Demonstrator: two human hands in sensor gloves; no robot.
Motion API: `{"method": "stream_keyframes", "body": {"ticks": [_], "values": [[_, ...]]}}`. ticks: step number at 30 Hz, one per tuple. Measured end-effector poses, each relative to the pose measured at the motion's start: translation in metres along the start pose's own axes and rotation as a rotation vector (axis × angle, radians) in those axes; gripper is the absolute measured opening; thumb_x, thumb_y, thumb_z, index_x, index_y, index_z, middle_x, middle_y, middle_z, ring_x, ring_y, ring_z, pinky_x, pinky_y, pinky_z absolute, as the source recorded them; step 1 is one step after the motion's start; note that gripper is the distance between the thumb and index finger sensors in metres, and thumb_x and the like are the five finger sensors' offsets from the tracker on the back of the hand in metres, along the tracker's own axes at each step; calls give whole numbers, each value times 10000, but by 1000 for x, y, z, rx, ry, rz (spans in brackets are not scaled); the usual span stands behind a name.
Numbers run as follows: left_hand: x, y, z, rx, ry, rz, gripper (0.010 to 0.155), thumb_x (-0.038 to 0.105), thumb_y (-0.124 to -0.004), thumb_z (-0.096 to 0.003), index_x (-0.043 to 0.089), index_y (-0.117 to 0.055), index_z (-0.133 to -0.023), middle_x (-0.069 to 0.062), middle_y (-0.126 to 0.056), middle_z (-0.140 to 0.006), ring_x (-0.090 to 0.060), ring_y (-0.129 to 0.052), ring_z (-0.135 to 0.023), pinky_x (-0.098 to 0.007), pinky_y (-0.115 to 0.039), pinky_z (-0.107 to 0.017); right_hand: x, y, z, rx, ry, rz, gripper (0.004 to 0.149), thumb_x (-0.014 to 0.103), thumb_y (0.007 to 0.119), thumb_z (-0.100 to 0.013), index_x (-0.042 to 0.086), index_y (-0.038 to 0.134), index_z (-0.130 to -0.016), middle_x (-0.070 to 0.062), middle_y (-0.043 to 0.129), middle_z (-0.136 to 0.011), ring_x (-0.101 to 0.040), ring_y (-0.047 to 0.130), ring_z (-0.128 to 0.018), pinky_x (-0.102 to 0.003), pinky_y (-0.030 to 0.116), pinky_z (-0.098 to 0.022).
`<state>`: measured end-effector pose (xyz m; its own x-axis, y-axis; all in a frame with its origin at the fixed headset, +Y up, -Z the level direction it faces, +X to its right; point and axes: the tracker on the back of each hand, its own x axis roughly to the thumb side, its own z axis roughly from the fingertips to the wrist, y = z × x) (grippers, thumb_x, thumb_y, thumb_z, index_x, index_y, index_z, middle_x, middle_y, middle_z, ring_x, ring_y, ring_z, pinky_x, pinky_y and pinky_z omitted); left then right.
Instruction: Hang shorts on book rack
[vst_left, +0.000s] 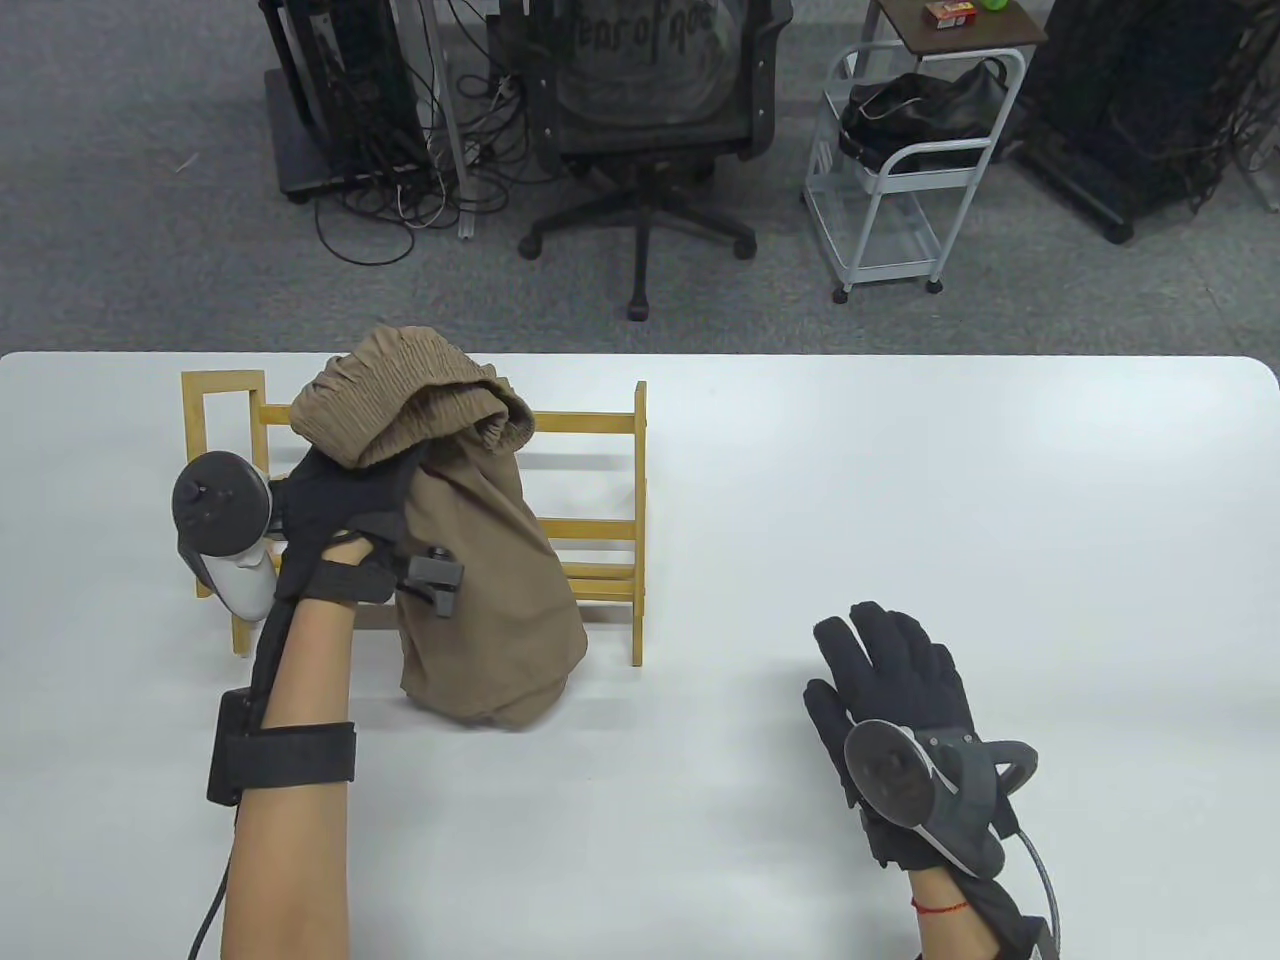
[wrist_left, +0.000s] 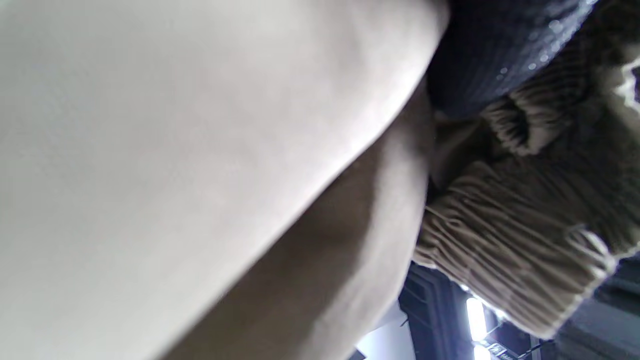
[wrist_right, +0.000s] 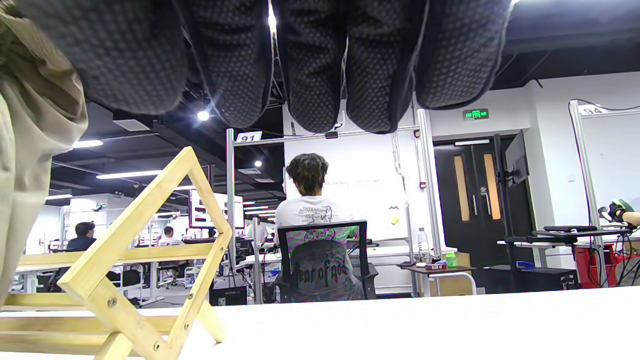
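Observation:
Tan shorts (vst_left: 470, 560) with a gathered elastic waistband hang bunched over the wooden book rack (vst_left: 600, 520) at the table's left. My left hand (vst_left: 345, 500) grips the shorts just under the waistband and holds them up above the rack; its fingertips are hidden in the cloth. In the left wrist view the shorts' fabric (wrist_left: 200, 150) fills the frame, with the waistband (wrist_left: 525, 240) at right. My right hand (vst_left: 890, 670) lies flat and empty on the table at the right, fingers spread. In the right wrist view its fingers (wrist_right: 310, 65) hang from the top, with the rack's end (wrist_right: 145, 250) at left.
The white table (vst_left: 900, 480) reaches to its far edge just behind the rack. Beyond it stand an office chair (vst_left: 650, 120) and a white cart (vst_left: 900, 180) on the floor.

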<state>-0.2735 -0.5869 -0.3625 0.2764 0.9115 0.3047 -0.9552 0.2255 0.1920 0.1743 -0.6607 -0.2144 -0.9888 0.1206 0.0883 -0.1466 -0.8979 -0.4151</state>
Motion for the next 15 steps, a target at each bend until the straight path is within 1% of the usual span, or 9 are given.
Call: {"method": "stream_keyframes", "body": {"ticks": [7,15], "values": [[-12,-9,-15,-4,90,-22,476,499,-857,-492,285,-773,-909,28,-942,-797,-237,-1000,-616,-419,-817,-462,3,3,1,21,-6,2,572,585,753,-417,378,723,-950,-7,716,-1097,-328,769,-992,-522,685,-713],[-29,-11,-37,12,190,-37,481,514,-840,-500,285,-763,-916,29,-936,-802,-231,-997,-619,-413,-816,-463,-2,4,2,28,24,-12,571,587,750,-417,379,722,-948,-3,717,-1095,-320,773,-990,-520,686,-714]]}}
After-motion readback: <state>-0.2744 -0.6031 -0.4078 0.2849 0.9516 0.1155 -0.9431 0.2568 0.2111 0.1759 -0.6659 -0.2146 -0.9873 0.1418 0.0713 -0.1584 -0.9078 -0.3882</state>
